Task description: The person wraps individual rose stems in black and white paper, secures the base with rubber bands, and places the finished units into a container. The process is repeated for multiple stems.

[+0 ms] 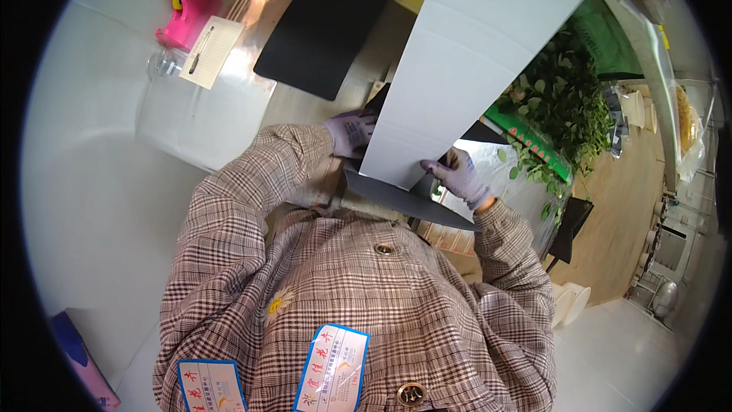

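A long white cardboard sheet (452,68) runs from the top of the view down to just before my chest. My left hand (350,133), in a light purple work glove, is at the sheet's left edge; its fingers are partly hidden behind the sheet. On the lower right edge, my gloved right hand (459,176) pinches the sheet with its thumb on the front. Below the sheet's near end lies a dark curved sheet (406,200), close to my checked jacket. Another black sheet (337,17) lies beyond my left hand.
At the upper left are a pink tape dispenser (191,11), a paper pad (214,48) with a pen (200,51), and a clear container (163,64). Leafy green stems (549,91) lie at the right beside a green printed package (529,140). White buckets (572,303) stand lower right.
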Available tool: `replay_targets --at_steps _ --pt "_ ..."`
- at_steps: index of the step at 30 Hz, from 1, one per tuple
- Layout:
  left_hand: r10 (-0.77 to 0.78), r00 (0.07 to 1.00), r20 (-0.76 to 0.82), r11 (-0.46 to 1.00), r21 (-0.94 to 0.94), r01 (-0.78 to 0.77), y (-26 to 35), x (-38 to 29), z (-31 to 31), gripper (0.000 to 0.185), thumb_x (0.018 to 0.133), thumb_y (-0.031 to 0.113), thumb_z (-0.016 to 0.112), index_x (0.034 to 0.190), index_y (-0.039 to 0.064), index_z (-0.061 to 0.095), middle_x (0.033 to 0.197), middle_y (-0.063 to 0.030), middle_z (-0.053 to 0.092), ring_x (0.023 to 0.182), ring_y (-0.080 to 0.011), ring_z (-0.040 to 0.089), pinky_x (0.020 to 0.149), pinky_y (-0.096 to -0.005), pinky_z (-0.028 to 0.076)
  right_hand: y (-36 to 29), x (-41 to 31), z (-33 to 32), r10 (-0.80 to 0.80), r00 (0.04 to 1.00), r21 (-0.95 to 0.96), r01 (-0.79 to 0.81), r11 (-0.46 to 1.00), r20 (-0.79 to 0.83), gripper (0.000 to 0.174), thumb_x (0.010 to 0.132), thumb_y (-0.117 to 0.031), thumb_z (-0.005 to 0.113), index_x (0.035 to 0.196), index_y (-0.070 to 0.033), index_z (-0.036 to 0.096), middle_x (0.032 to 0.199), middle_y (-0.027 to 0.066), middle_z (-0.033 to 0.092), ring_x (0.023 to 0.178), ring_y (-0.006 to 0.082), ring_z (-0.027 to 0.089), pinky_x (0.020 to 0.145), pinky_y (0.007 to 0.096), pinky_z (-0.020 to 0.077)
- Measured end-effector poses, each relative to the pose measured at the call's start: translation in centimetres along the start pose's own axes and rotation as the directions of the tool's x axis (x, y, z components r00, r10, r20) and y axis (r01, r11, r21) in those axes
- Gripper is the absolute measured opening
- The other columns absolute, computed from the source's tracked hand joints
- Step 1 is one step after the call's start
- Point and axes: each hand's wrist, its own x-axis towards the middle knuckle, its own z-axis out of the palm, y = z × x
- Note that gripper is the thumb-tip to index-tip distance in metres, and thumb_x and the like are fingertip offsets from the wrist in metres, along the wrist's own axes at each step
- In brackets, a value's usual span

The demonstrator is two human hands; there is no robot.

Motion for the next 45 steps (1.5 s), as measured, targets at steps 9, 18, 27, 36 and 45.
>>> replay_targets --at_steps 9,18,27,36,45 --pt "-0.2 0.979 -0.032 0.962 -0.195 0.19 -1.8 -0.3 1.1 0.062 0.083 0.033 0.064 0.137 0.011 0.045 0.14 -0.0141 0.042 0.128 -0.0305 0.041 0.109 -0.0448 0.032 -0.1 2.2 1.5 -0.1 0.994 0.07 0.102 0.992 -0.034 0.027 0.087 -0.022 0.072 0.095 0.0 0.057 0.067 -0.0025 0.053 0.059 0.0049 0.047 0.051 0.023 0.0382" --pt "-0.333 0.921 -0.204 0.935 -0.201 0.293 -2.8 -0.5 3.3 0.064 0.085 0.037 0.061 0.141 0.012 0.042 0.142 -0.0149 0.04 0.132 -0.0304 0.038 0.112 -0.0465 0.029 2.0 4.6 1.9 -0.174 0.977 0.164 0.193 0.967 -0.125 0.022 0.087 -0.017 0.07 0.093 0.001 0.057 0.069 0.0002 0.055 0.063 0.0074 0.053 0.057 0.0232 0.0447" --pt "0.363 0.737 -0.57 0.923 0.325 -0.204 3.9 -1.4 0.9 0.062 0.087 0.04 0.059 0.138 0.008 0.043 0.141 -0.015 0.041 0.127 -0.0325 0.041 0.111 -0.0498 0.029 2.5 7.1 2.0 -0.032 0.973 -0.443 -0.075 0.894 -0.229 0.05 0.085 -0.041 0.069 0.105 0.004 0.059 0.09 0.0206 0.066 0.08 0.0295 0.067 0.067 0.04 0.0543" --pt "0.233 0.958 -0.169 0.937 0.304 -0.174 4.0 0.0 1.2 0.083 0.082 0.061 0.054 0.137 -0.001 0.044 0.143 -0.0218 0.039 0.138 -0.0374 0.028 0.118 -0.0506 0.016 -0.5 6.3 3.8 -0.493 0.87 -0.803 0.303 0.513 0.012 0.053 0.082 -0.011 0.054 0.134 -0.008 0.049 0.127 0.0158 0.057 0.113 0.0332 0.057 0.097 0.0422 0.0451" --pt "0.096 0.995 -0.015 0.973 0.213 -0.091 4.6 0.2 0.9 0.09 0.081 0.064 0.056 0.147 0.009 0.029 0.154 -0.0196 0.021 0.141 -0.0437 0.018 0.116 -0.0538 0.015 1.5 2.5 -1.0 -0.334 0.941 -0.323 0.333 0.886 0.056 0.046 0.091 -0.028 0.058 0.131 -0.007 0.052 0.118 0.0161 0.064 0.105 0.0294 0.062 0.093 0.0369 0.0479"
